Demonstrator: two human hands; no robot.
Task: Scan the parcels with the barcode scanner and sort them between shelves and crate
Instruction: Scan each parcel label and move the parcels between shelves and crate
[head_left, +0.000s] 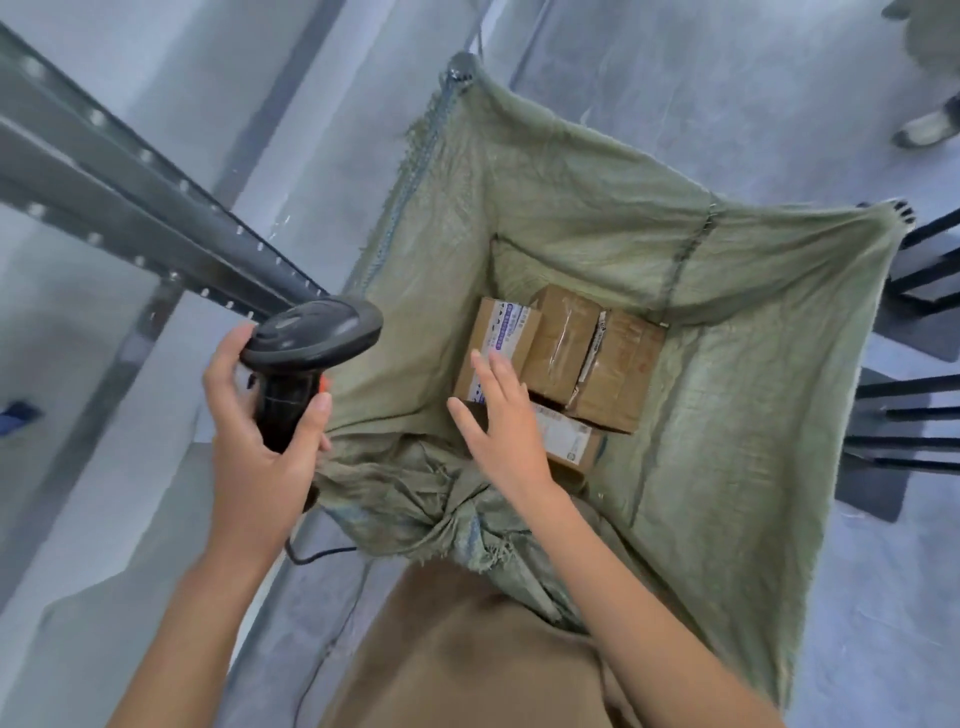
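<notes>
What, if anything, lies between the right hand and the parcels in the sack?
Nothing visible. The right hand, fingers spread, hangs over the open sack, above the parcels at its bottom. The sack's mouth is spread wide. The left hand holds the scanner off to the side.

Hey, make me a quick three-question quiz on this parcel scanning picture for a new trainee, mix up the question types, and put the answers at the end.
1. True or false: the left hand holds the scanner.
2. Multiple choice: where do the parcels lie?
A. On the metal shelf
B. At the bottom of the green sack
C. On the floor beside the sack
3. Fill in: the right hand reaches into the sack with its fingers ____ and holds nothing.

Key:
1. True
2. B
3. open
</notes>
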